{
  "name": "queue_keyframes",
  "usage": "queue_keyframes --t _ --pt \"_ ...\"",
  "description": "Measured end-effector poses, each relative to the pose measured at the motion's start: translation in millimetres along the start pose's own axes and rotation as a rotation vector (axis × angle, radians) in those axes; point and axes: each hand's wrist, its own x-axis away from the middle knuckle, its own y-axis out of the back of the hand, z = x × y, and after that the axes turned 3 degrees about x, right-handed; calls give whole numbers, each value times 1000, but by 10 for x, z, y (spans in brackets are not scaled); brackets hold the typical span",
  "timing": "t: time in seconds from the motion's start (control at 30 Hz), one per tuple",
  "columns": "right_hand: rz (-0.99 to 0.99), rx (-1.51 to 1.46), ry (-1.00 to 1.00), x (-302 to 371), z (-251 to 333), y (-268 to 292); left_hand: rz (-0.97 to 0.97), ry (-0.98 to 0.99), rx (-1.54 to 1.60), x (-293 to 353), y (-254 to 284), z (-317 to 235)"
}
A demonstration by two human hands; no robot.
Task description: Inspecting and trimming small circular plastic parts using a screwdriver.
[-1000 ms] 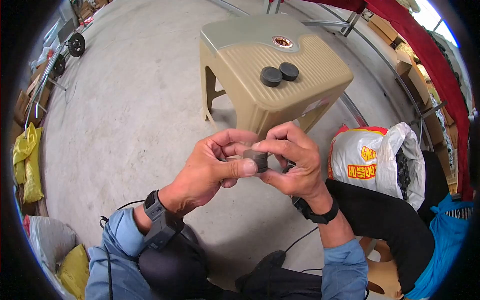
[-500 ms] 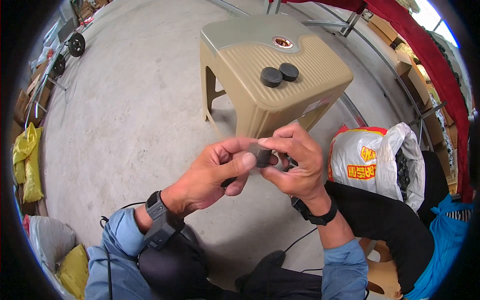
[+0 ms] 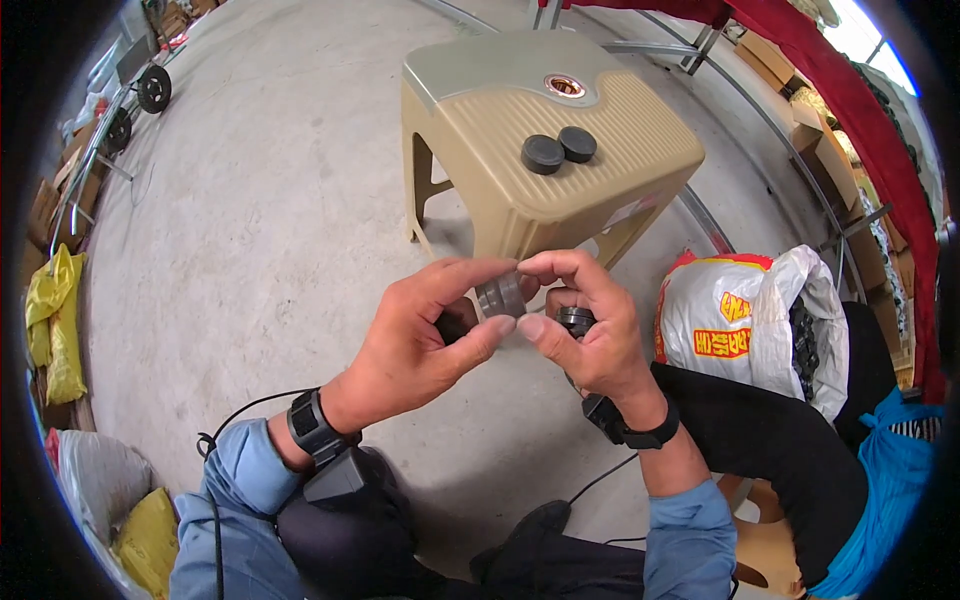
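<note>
A short dark grey cylinder (image 3: 500, 297), banded like stacked round caps, is pinched between the thumbs and forefingers of both hands, in front of the stool. My left hand (image 3: 400, 330) is closed on its left side, with another dark piece (image 3: 453, 327) partly hidden inside the curled fingers. My right hand (image 3: 600, 335) grips the right end and also keeps a black round cap (image 3: 576, 320) against its inner fingers. Two black round caps (image 3: 543, 154) lie touching on top of the beige plastic stool (image 3: 470, 130).
At right stands an open white woven sack (image 3: 715, 310) with black pieces inside. Beside it are a black-covered shape (image 3: 770, 430) and a blue cloth bag (image 3: 890, 470). Yellow bags (image 3: 65, 330) and a wheeled cart (image 3: 125, 110) line the left side. Metal rails run behind the stool.
Both hands have turned the grey cylinder so its banded side shows. The left hand has shifted slightly, its fingertips now close to the right hand's. The caps on the stool have not moved.
</note>
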Motion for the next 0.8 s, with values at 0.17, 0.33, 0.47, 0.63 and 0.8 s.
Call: queue_keyframes --t 0.17,0.33,0.47,0.63,0.8 --pt "-42 -56 -26 -3 86 4 22 -231 -298 -13 29 -80" --pt "42 73 149 -56 30 38 12 -187 -284 -19 22 -18" --pt "59 88 62 -12 104 53 52 -168 -297 10 24 -15" --pt "-34 91 16 16 132 64 71 93 258 33 -24 -99" --pt "-27 172 82 -6 165 68 85 130 251 37 -30 -89"
